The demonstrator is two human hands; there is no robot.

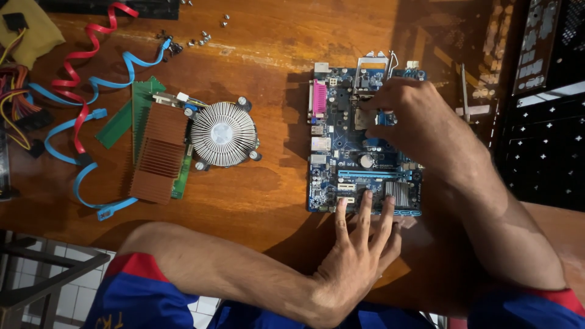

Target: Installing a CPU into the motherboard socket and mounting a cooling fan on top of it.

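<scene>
A blue computer motherboard [341, 152] lies flat on the brown wooden table [268, 55]. My left hand [359, 244] rests at the board's near edge, fingers spread and fingertips pressing on its lower slots. My right hand [405, 113] reaches over the board's far part, fingers pinched at the open processor socket [364, 116]; whether it grips a small part there is hidden. The socket's metal frame [373, 61] stands raised at the far edge.
A round finned cooler [223, 134] and a card with a copper heatsink [159, 152] lie to the left. Red and blue flat cables [91, 79] trail further left. Loose screws [201, 39] sit near the far edge. A black computer case [542, 122] stands at right.
</scene>
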